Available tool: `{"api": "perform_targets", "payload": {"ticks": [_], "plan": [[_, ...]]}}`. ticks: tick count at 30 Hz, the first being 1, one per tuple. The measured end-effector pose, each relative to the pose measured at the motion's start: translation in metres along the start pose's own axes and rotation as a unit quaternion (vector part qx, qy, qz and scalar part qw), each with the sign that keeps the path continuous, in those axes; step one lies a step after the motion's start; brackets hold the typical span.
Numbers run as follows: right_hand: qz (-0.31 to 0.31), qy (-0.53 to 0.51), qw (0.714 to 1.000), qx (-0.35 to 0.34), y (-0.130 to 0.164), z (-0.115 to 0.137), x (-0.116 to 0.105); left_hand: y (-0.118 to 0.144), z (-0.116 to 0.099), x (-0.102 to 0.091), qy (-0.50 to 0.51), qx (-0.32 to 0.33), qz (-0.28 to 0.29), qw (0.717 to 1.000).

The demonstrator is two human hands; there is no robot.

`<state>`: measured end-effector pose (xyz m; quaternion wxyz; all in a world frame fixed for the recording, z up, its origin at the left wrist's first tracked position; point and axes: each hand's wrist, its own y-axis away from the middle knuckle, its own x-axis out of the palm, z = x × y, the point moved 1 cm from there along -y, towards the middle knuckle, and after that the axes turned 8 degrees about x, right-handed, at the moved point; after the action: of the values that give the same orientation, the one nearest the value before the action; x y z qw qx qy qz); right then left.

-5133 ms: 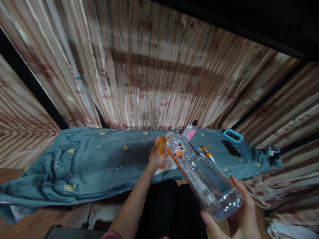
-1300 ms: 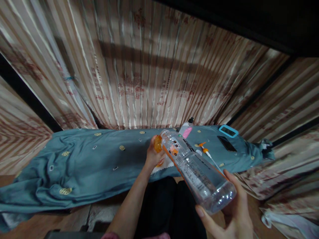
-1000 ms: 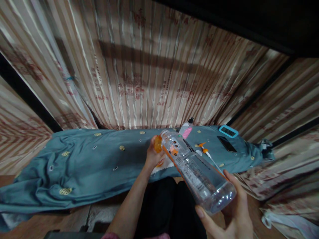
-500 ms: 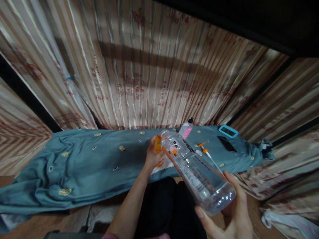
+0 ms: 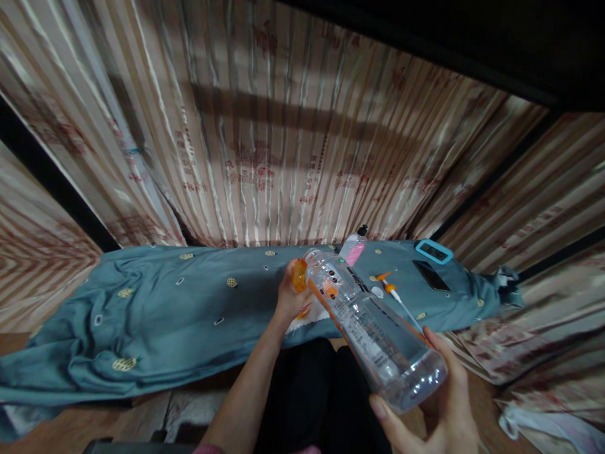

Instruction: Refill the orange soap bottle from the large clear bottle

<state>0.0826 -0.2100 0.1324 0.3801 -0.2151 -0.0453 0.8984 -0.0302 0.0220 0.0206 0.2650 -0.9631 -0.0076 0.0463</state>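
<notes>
My right hand grips a large clear plastic bottle near its base, thumb on one side and fingers on the other. The bottle is tilted, its uncapped mouth pointing left and away from me. At that mouth, my left hand is closed around a small see-through orange container, mostly hidden by the fingers. Whether the two rims touch, I cannot tell. Beneath the left hand lies a white cloth or tissue with orange marks. An orange-and-white pump top with a long tube rests right of the bottle.
A teal cloth with pineapple prints covers the long table. Toward the back stands a bottle of pink liquid with a black cap. A dark phone and a blue-framed digital clock lie at the right. Striped curtains hang behind.
Both hands keep their hold on the bottle and the small orange container. The view has shifted very slightly; nothing else visibly moved.
</notes>
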Motion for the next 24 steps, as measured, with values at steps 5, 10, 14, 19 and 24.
{"api": "perform_targets", "payload": {"ticks": [5, 10, 14, 19, 24], "plan": [[0.002, -0.02, 1.0, 0.022, 0.0, -0.003, -0.001, 0.0, -0.001, -0.002, 0.024, -0.007, 0.011, 1.0], [0.011, -0.054, 0.998, 0.04, 0.001, -0.005, -0.002, 0.0, -0.002, -0.003, 0.028, -0.008, 0.013, 0.999], [0.019, -0.066, 0.997, 0.036, -0.002, -0.011, -0.004, 0.0, -0.004, -0.003, 0.028, -0.01, 0.015, 0.999], [0.055, -0.008, 0.998, -0.011, -0.011, -0.033, -0.013, 0.0, -0.003, -0.003, 0.042, -0.007, 0.009, 0.999], [0.047, 0.014, 0.998, -0.03, -0.012, -0.038, -0.014, 0.0, -0.002, -0.002, 0.051, -0.005, 0.009, 0.999]]}}
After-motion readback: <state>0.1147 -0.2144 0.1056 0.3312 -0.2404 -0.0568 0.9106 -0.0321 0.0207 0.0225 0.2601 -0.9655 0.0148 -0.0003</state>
